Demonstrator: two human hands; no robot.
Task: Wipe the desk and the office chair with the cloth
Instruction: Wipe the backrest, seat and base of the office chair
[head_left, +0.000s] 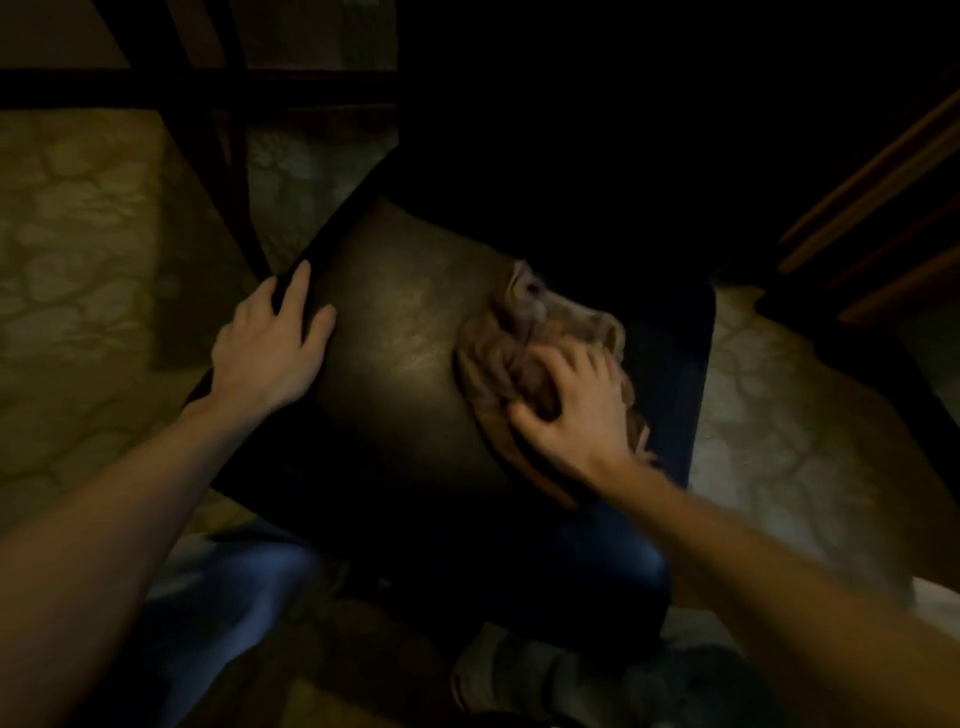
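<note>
The chair's dark seat (395, 364) fills the middle of the dim head view, seen from above. A crumpled pinkish-brown cloth (524, 332) lies on the right half of the seat. My right hand (576, 405) sits on top of the cloth with its fingers curled into the folds, gripping it against the seat. My left hand (270, 348) rests on the seat's left edge, fingers straight and spread over the rim. The far part of the chair is lost in shadow.
A pale stone-patterned floor (78, 270) surrounds the chair. Dark furniture legs (208, 119) cross the upper left. A brown wooden frame (883, 218) stands at the upper right. My jeans (223, 587) and shoe (519, 675) show below the seat.
</note>
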